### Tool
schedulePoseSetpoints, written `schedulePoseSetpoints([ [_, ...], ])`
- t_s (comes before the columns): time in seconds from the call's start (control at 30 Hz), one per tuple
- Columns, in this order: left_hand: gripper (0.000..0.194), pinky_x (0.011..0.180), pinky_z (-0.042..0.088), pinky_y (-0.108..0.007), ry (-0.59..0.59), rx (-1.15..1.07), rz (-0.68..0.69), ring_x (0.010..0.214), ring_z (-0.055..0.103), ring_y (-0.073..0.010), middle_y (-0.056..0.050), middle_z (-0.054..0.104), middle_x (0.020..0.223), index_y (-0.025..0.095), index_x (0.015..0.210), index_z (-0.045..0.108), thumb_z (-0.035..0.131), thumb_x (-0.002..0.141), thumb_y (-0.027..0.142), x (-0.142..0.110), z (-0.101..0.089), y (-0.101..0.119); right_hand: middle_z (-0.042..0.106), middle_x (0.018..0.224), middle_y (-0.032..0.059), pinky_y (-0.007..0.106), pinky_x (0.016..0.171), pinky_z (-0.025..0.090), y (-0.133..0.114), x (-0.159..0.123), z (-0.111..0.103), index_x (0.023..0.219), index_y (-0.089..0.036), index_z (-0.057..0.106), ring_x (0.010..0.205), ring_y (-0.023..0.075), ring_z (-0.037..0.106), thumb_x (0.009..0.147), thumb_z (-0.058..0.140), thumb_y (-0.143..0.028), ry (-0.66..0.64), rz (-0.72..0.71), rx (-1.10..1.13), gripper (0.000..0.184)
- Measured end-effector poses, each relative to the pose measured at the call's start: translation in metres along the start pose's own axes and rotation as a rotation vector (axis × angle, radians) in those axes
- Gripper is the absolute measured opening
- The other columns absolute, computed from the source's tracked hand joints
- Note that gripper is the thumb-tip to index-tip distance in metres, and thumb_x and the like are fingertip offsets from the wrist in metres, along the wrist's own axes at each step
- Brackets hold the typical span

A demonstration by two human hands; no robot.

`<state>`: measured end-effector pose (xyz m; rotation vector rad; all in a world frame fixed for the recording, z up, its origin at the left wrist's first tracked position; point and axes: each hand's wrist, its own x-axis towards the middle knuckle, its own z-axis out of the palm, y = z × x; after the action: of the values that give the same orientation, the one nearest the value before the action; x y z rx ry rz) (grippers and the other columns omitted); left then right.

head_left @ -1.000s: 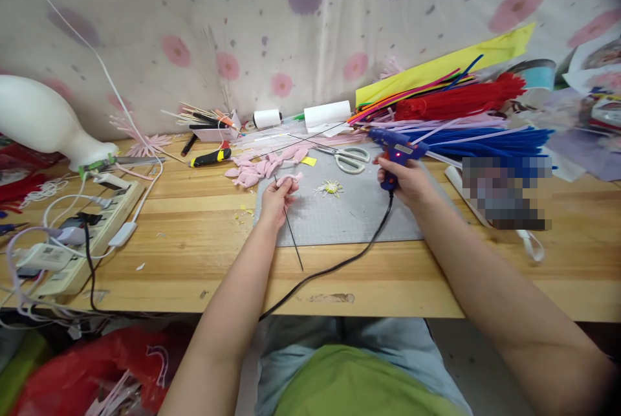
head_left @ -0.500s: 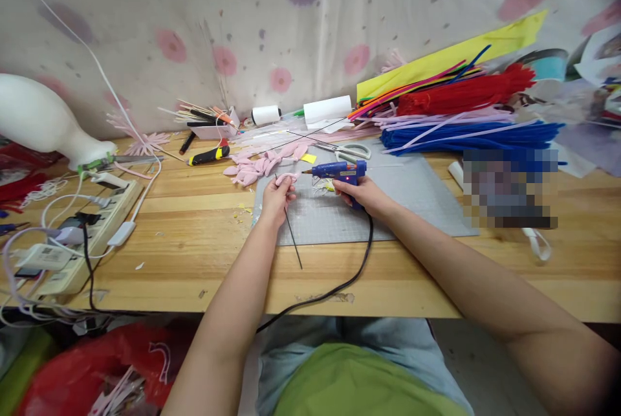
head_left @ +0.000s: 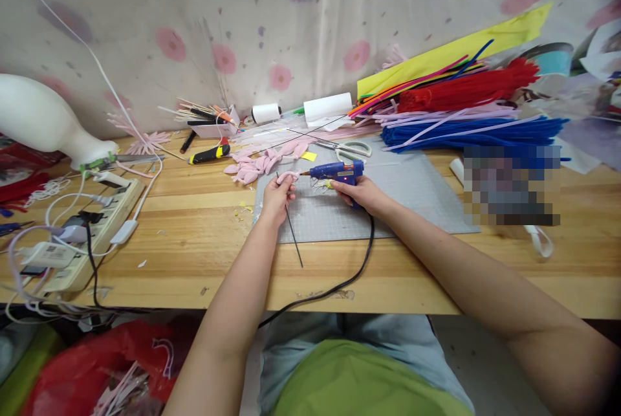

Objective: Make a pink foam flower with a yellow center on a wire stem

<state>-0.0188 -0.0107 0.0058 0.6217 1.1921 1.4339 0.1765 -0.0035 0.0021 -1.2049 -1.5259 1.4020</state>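
In my left hand (head_left: 278, 198) a pink fuzzy petal (head_left: 289, 176) is pinched, together with a thin dark stem (head_left: 294, 238) that slants down toward the table's front. My right hand (head_left: 361, 194) is wrapped round the handle of a blue hot glue gun (head_left: 334, 173), whose small light glows red. The gun's nozzle points left, its tip at the pink petal; whether it touches cannot be made out. Just behind my left hand lies a heap of pink petals (head_left: 264, 162). A grey cutting mat (head_left: 407, 199) is under both hands.
Scissors (head_left: 356, 149) and a yellow-black utility knife (head_left: 209, 154) lie behind the hands. Blue pipe cleaners (head_left: 475, 134) and red ones (head_left: 470, 89) are piled back right. A power strip (head_left: 99, 235) with cables stands left. The gun's black cord (head_left: 347, 281) loops over the front edge.
The glue gun has moved slightly left, bringing its nozzle tip to the pink petal in my left hand. My left hand has stayed nearly still.
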Motion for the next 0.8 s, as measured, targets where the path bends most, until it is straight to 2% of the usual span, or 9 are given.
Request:
schedulePoseSetpoints([
  [0.27,0.017,0.038,0.029,-0.012,-0.01,0.004,-0.014,0.046,0.044,-0.0004,0.004,0.057,0.067,0.014,0.076,0.056,0.071,0.068,0.017,-0.0014,0.0004,0.0016,0.042,0.042,-0.0045,0.026,0.046,0.028,0.0002,0.0003,-0.0004,0.051,-0.02,0.043,0.041,0.0068,0.035,0.062,0.067,-0.064,0.009,0.011,-0.012,0.052],
  [0.6,0.024,0.037,0.029,-0.011,-0.036,-0.038,-0.036,0.046,0.044,0.0006,0.005,0.055,0.067,0.014,0.075,0.055,0.075,0.064,0.019,-0.0027,-0.0003,0.0047,0.043,0.042,-0.0037,0.026,0.046,0.029,0.0032,0.0021,-0.0042,0.05,-0.02,0.042,0.041,0.0074,0.036,0.064,0.066,-0.063,0.057,0.01,-0.041,0.051],
  [0.8,0.026,0.037,0.029,-0.01,-0.028,-0.032,-0.034,0.047,0.043,0.0009,0.004,0.056,0.068,0.014,0.076,0.055,0.077,0.063,0.02,-0.0028,-0.0001,0.0054,0.042,0.044,-0.004,0.027,0.047,0.029,-0.0046,-0.0039,-0.0034,0.053,-0.02,0.044,0.044,0.0079,0.037,0.065,0.067,-0.062,0.007,-0.027,-0.058,0.049],
])
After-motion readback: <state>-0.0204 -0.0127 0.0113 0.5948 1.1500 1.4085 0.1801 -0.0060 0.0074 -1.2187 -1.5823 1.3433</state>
